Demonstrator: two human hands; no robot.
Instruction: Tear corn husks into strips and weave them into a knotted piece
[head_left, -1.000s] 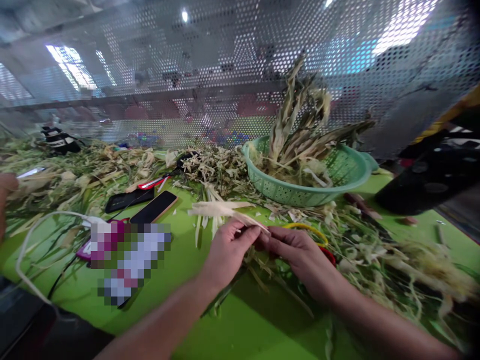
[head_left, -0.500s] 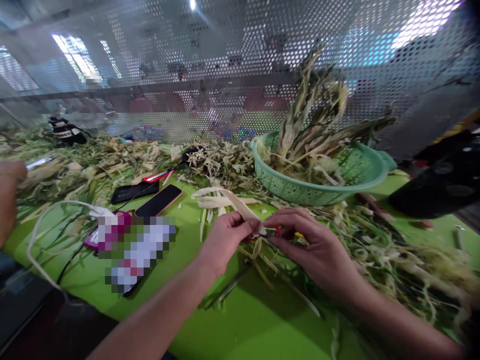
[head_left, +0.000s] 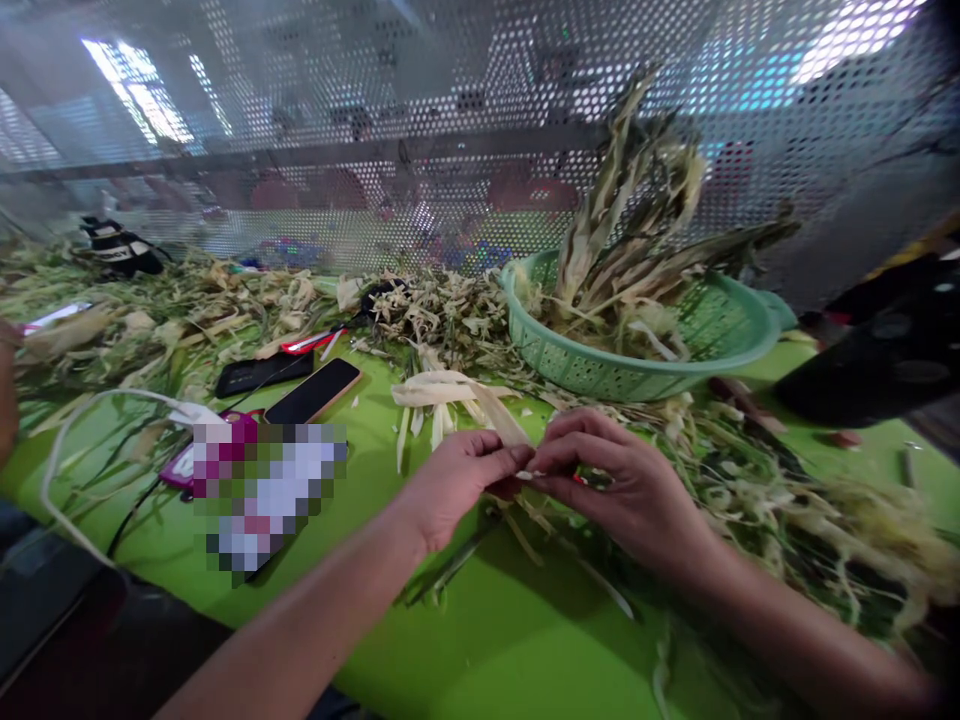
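Observation:
My left hand [head_left: 476,475] is closed, pinching a pale, dry husk strip [head_left: 501,412] between thumb and fingers. The strip runs up and leftward from the grip, among other pale strips [head_left: 424,388] lying on the table. Touching my left thumb, my right hand [head_left: 611,465] is closed at the strip's lower end. A small red bit shows within the right hand; most of what it belongs to is hidden by the fingers. Below both hands lie thin green and pale stalks [head_left: 525,535].
A green perforated basket [head_left: 637,378] holds dry stalks and leaves. Loose husks [head_left: 247,295] spread along the mesh partition [head_left: 420,150]. Two dark phones [head_left: 313,390] [head_left: 262,372], a blurred-out device [head_left: 281,500] and a white cable [head_left: 56,470] lie left. A person's hand [head_left: 7,390] shows at the left edge.
My right fingertips have closed in on the strip's lower end, against my left thumb. The small dark metal tool seen there before is now mostly hidden. The view has shifted slightly.

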